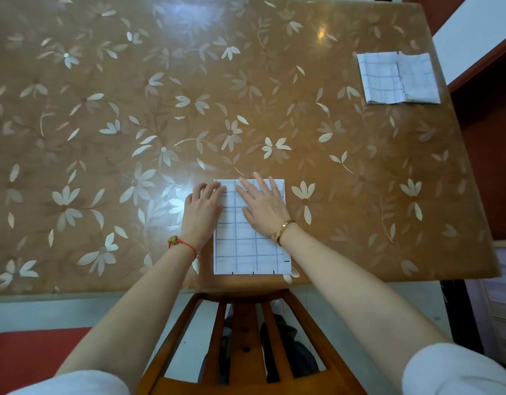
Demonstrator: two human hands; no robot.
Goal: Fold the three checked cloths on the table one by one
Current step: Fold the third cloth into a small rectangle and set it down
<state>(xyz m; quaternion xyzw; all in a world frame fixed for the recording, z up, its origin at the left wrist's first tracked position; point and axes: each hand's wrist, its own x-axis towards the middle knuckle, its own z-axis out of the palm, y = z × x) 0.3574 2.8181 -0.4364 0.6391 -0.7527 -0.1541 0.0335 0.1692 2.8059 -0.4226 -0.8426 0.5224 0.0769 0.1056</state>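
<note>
Left hand (204, 208) and right hand (264, 208) pressed open-fingered, gripping nothing, on the near checked cloth (246, 246); uneven release might skew its layers.

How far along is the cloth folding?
Done: a folded checked pile lies at the table's far right corner, seemingly two overlapping pieces. In hand: the right hand presses the near cloth flat; the left hand rests on its left edge. Left: no unfolded cloth shows, so probably finishing this one.

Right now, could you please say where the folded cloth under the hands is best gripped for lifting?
Pinch the cloth's near right corner from the table's near edge: it lies flat and bare there, while the left hand and right hand occupy its far half.
</note>
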